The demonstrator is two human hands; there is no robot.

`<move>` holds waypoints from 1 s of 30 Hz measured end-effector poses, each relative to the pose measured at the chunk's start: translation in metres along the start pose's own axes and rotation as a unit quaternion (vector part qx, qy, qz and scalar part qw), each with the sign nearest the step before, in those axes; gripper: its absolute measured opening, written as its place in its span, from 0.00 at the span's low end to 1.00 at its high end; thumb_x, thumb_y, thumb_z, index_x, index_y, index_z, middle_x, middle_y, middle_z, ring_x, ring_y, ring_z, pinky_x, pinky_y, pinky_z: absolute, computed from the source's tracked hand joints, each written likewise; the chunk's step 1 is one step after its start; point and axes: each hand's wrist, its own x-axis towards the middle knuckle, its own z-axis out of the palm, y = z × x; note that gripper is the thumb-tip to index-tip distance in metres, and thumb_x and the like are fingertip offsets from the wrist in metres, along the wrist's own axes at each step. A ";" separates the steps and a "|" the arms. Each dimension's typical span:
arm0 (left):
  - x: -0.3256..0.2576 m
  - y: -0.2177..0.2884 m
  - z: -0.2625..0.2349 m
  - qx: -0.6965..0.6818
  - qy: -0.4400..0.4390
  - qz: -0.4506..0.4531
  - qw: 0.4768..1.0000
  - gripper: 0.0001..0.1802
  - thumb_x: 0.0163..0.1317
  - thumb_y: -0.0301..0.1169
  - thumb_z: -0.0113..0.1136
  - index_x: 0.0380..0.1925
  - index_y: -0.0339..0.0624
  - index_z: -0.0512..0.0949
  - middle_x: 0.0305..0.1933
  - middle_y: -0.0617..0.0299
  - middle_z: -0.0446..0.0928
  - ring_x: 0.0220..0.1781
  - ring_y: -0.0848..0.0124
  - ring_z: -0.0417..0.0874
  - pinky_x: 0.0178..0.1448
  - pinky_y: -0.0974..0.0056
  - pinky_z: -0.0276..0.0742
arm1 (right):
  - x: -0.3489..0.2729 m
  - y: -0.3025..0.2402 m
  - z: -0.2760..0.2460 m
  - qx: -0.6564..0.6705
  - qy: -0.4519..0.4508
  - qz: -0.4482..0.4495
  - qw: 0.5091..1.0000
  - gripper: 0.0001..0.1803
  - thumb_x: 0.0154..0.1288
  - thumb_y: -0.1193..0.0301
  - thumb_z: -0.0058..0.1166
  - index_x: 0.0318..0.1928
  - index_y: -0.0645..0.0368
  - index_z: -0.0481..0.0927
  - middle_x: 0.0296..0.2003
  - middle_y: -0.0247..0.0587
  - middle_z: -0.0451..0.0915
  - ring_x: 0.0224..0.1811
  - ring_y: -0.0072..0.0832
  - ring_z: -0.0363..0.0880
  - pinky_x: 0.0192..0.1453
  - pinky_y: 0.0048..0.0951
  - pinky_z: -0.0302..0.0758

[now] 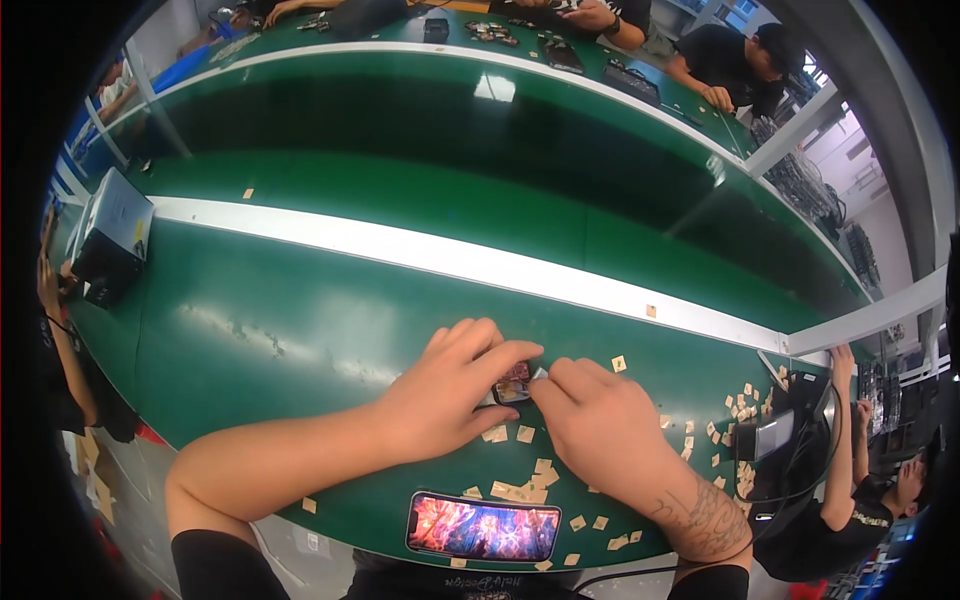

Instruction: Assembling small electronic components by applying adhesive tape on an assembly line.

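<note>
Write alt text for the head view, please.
Two bare hands, left hand and right hand, pinch a small part on a green table. Tan paper scraps lie around them, and a lit phone lies at the near edge.

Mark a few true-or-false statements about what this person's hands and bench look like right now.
1. Both hands meet on one small part. True: the left hand and right hand pinch it together.
2. The phone has a dark screen. False: it shows a bright, colourful picture.
3. Small tan scraps litter the bench. True.
4. The bench is red. False: it is green.
5. The grey box sits at the person's right. False: it sits at the left.
</note>
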 end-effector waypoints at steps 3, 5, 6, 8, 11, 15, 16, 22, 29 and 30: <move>-0.001 -0.003 0.002 -0.023 0.006 0.003 1.000 0.38 0.58 0.30 0.80 0.69 0.51 0.76 0.53 0.55 0.73 0.58 0.52 0.75 0.66 0.51 0.71 | 0.002 -0.003 0.003 -0.005 0.001 -0.007 1.000 0.10 0.58 0.76 0.63 0.40 0.59 0.79 0.39 0.38 0.76 0.43 0.36 0.84 0.37 0.37 0.84; 0.000 -0.002 0.001 -0.029 0.005 0.001 1.000 0.38 0.58 0.30 0.80 0.69 0.50 0.76 0.53 0.55 0.73 0.58 0.51 0.75 0.66 0.51 0.72 | 0.001 0.000 0.007 0.041 0.023 0.015 0.999 0.10 0.59 0.77 0.63 0.41 0.59 0.79 0.39 0.38 0.76 0.43 0.37 0.84 0.37 0.38 0.84; 0.000 -0.002 0.001 -0.033 0.004 0.001 0.999 0.37 0.58 0.30 0.80 0.69 0.50 0.76 0.53 0.55 0.73 0.58 0.51 0.75 0.66 0.51 0.72 | 0.000 0.001 0.008 0.041 0.021 0.015 0.999 0.10 0.59 0.77 0.63 0.41 0.59 0.79 0.39 0.38 0.76 0.43 0.37 0.84 0.37 0.38 0.84; 0.000 -0.002 0.002 -0.038 0.010 0.003 0.999 0.37 0.58 0.30 0.80 0.69 0.50 0.76 0.53 0.55 0.73 0.58 0.51 0.75 0.65 0.51 0.73 | -0.001 0.001 0.009 0.059 0.029 0.023 0.998 0.09 0.60 0.78 0.63 0.41 0.59 0.79 0.39 0.39 0.76 0.42 0.38 0.84 0.37 0.39 0.84; -0.002 0.000 0.003 -0.036 0.020 0.005 0.999 0.37 0.58 0.29 0.80 0.69 0.49 0.75 0.53 0.55 0.73 0.58 0.50 0.75 0.65 0.51 0.73 | -0.002 0.002 0.013 0.088 0.043 0.038 0.994 0.08 0.61 0.77 0.63 0.41 0.59 0.79 0.39 0.38 0.76 0.42 0.38 0.84 0.37 0.38 0.84; -0.004 0.003 0.006 -0.029 0.032 -0.006 0.999 0.38 0.58 0.28 0.79 0.69 0.49 0.75 0.52 0.54 0.72 0.57 0.50 0.76 0.64 0.51 0.74 | -0.005 0.007 0.014 0.132 0.057 0.040 0.989 0.09 0.60 0.77 0.63 0.41 0.58 0.79 0.39 0.38 0.76 0.42 0.37 0.84 0.37 0.38 0.84; -0.004 0.002 0.006 -0.027 0.033 -0.006 0.999 0.38 0.58 0.28 0.79 0.69 0.49 0.75 0.52 0.54 0.72 0.57 0.50 0.76 0.64 0.51 0.74 | -0.006 0.004 0.010 0.074 0.044 0.012 0.996 0.10 0.59 0.77 0.63 0.41 0.58 0.79 0.39 0.38 0.76 0.42 0.37 0.84 0.37 0.38 0.84; -0.007 0.002 0.009 -0.024 0.049 0.011 0.998 0.36 0.58 0.27 0.79 0.68 0.49 0.76 0.51 0.54 0.73 0.56 0.51 0.76 0.60 0.52 0.77 | -0.003 -0.006 0.009 0.019 0.027 -0.002 0.999 0.13 0.57 0.76 0.63 0.43 0.58 0.78 0.39 0.37 0.75 0.41 0.35 0.82 0.35 0.35 0.83; -0.006 0.001 0.009 -0.018 0.056 0.018 0.998 0.36 0.56 0.25 0.79 0.66 0.49 0.78 0.49 0.55 0.74 0.55 0.53 0.77 0.58 0.52 0.77 | -0.005 -0.011 0.005 -0.034 0.020 -0.021 0.999 0.10 0.57 0.74 0.63 0.39 0.59 0.78 0.37 0.37 0.75 0.40 0.33 0.82 0.34 0.35 0.83; -0.006 0.001 0.009 -0.019 0.060 0.025 0.998 0.35 0.56 0.25 0.80 0.65 0.49 0.78 0.49 0.55 0.74 0.54 0.53 0.78 0.58 0.53 0.77 | -0.005 -0.011 0.005 -0.029 0.020 -0.021 0.999 0.10 0.57 0.74 0.63 0.39 0.59 0.78 0.37 0.37 0.75 0.40 0.33 0.82 0.34 0.35 0.83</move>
